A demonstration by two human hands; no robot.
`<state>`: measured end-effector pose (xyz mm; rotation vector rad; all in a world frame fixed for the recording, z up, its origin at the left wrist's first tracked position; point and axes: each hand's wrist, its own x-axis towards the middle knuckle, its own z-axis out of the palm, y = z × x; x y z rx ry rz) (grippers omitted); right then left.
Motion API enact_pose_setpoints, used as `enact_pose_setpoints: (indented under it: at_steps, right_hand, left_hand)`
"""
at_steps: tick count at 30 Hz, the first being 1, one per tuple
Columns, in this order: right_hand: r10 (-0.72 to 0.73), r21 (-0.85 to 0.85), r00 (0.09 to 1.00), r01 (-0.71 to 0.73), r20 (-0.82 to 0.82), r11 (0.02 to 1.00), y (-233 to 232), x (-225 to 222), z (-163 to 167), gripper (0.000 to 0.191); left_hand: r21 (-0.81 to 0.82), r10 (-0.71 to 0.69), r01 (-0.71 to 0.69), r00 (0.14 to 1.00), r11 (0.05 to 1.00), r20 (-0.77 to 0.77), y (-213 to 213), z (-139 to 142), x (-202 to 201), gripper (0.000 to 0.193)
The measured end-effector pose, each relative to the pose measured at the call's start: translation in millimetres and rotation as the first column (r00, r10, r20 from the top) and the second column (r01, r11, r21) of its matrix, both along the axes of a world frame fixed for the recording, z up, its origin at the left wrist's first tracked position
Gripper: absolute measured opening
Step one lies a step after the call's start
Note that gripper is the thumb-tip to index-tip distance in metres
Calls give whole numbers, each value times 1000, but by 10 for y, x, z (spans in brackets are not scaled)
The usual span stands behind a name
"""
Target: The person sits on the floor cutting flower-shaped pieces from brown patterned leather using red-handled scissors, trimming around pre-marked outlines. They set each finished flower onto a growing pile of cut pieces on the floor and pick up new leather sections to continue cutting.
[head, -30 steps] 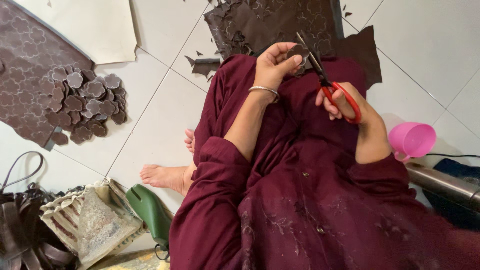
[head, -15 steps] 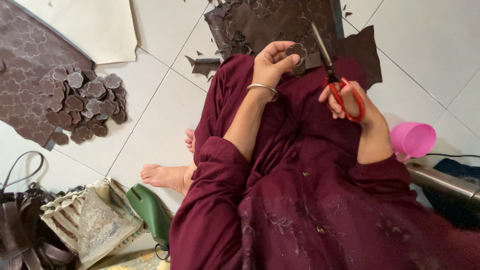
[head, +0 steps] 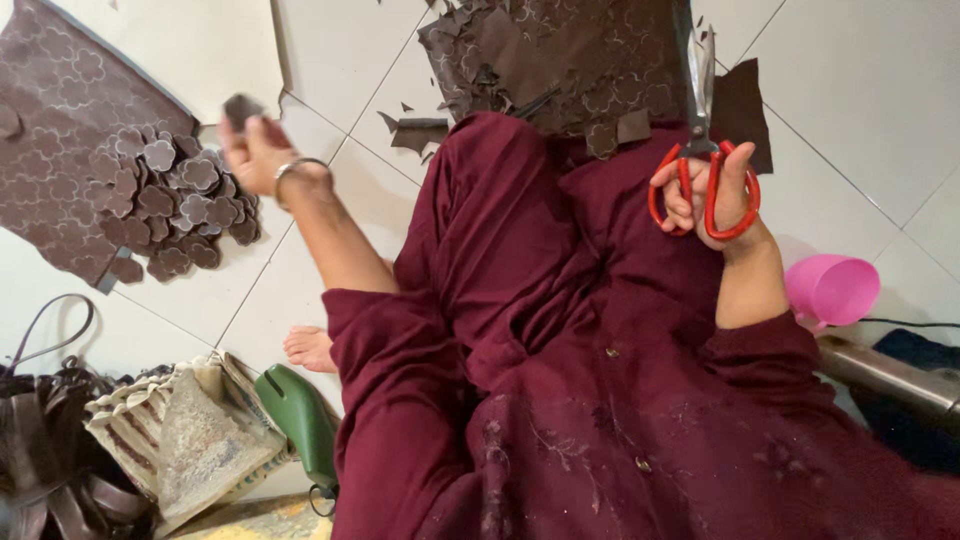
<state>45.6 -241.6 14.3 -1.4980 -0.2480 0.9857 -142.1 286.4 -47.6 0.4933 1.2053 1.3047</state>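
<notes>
Head view:
L hand [head: 255, 150]: stretched out to the left over the floor [head: 330, 60], grip pinched on a small brown cutout [head: 242, 108], blurred, just above the pile of flower-shaped cutouts [head: 180, 205].
R hand [head: 715, 195]: raised over the lap, grip clenched thru the red handles of the scissors [head: 700, 120], blades up & shut.
Brown patterned sheet [head: 570, 60]: on floor ahead of knees, edge ragged w/ scraps.
Pink cup [head: 832, 290]: floor, right, near R forearm.
Green tool [head: 298, 420]: floor, by L elbow.

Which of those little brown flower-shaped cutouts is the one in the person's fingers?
The blurred brown cutout pinched in the left hand, lifted above the pile of cutouts. All the others lie flat on the patterned brown sheet.
</notes>
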Motion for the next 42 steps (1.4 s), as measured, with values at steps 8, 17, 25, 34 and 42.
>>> enact_pose_setpoints:
  at_steps: [8,17,25,34,42]
  right_hand:
    - [-17,34,999,15,48,999,64,-43,30,117]
    - [-77,60,997,76,15,995,33,-48,-58,114]
    - [-61,88,998,63,-26,994,-41,-26,-162,107]
    - [-87,130,996,86,-1,988,58,-42,-186,88]
    - [-120,-25,983,124,138,992,251,-257,31,47]
  left_hand:
    - [205,-150,191,968,960,-201,-247,167,610,52]
    - [-357,54,897,-355,-262,-933,-2872,638,2041,28]
    - [-302,76,948,-295,-101,-952,-3001,391,1963,19]
    - [139,-836,976,217,169,-505,-2964,618,1903,22]
    - [143,-949,939,312,314,35,-3252,484,1372,27]
